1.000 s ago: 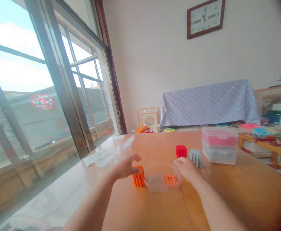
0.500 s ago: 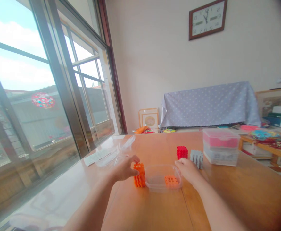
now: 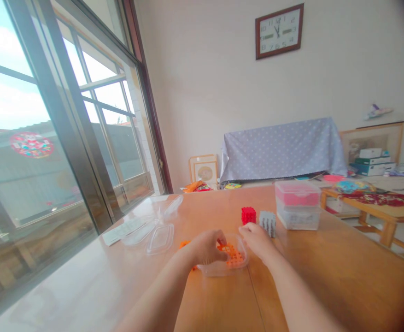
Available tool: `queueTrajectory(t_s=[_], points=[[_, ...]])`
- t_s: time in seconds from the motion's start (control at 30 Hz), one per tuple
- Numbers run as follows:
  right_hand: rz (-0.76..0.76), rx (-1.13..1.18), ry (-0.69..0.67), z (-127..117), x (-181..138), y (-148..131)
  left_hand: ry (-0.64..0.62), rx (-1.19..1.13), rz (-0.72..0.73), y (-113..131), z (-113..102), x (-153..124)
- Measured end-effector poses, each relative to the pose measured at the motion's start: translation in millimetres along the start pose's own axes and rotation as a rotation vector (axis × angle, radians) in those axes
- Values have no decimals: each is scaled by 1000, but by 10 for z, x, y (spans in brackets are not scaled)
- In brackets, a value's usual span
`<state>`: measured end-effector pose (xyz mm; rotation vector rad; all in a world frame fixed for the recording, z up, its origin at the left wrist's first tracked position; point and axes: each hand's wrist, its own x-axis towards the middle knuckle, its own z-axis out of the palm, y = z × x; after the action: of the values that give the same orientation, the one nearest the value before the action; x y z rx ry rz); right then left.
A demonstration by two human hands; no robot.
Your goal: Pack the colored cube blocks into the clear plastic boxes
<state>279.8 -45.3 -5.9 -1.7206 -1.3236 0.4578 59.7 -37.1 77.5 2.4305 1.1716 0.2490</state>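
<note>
My left hand (image 3: 207, 249) is over a clear plastic container (image 3: 219, 272), thumb and fingers curled around the edge of an orange lattice piece (image 3: 235, 257) inside it. Whether more than one orange piece lies there is hard to tell. Behind my left wrist, a stack of orange pieces (image 3: 185, 243) stands left of the container, mostly hidden. My right hand (image 3: 257, 237) has its fingers closed at the container's far right rim. Just beyond it stand a red block of lattice pieces (image 3: 248, 216) and a grey one (image 3: 267, 223).
Two stacked clear boxes (image 3: 297, 216), the upper one with pink contents, stand at the right. To the left lie a clear lid (image 3: 160, 239), other clear plastic pieces and a paper sheet (image 3: 124, 232). A window runs along the left side of the table (image 3: 219, 306).
My left hand has moved right, from the orange stack into the container. My right hand stays by the rim. The view has turned slightly right.
</note>
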Motion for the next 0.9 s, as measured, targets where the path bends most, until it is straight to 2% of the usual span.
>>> queueTrajectory(t_s=[0.13, 0.47, 0.67, 0.9], points=[[-5, 9, 13, -19, -1, 2, -35, 2, -12, 29, 138, 118], [-7, 32, 18, -21, 12, -16, -46, -31, 14, -32, 277, 230], [1, 38, 19, -22, 12, -19, -16, -19, 24, -78, 290, 233], [12, 34, 14, -40, 3, -57, -11, -25, 17, -8, 241, 180]])
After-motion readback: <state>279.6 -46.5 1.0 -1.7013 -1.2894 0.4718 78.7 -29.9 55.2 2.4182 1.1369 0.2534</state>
